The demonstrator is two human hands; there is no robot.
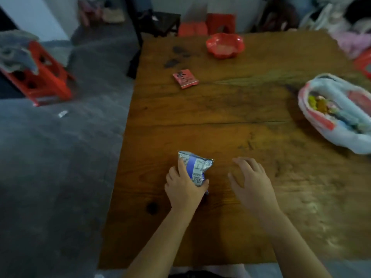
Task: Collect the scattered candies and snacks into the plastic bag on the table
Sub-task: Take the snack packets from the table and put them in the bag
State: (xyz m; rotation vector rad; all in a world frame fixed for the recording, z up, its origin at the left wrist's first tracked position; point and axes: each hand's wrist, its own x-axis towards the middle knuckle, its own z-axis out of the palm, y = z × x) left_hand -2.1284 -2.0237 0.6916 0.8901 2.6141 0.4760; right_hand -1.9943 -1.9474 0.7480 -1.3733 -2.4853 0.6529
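My left hand [183, 189] grips a blue and silver snack packet [197, 166] just above the wooden table [220, 121], near its front left part. My right hand [251, 181] hovers beside it to the right, fingers spread, holding nothing. A small red snack packet [185, 78] lies flat further back on the table. At the right edge sits the open white and red plastic bag [329, 135], with several yellow and pale blue sweets inside.
A red scalloped bowl [224, 46] stands at the back of the table, with dark marks [177, 57] to its left. Red plastic stools [48, 77] stand on the grey floor at left. Pink and white bags [353, 37] pile up at the back right corner.
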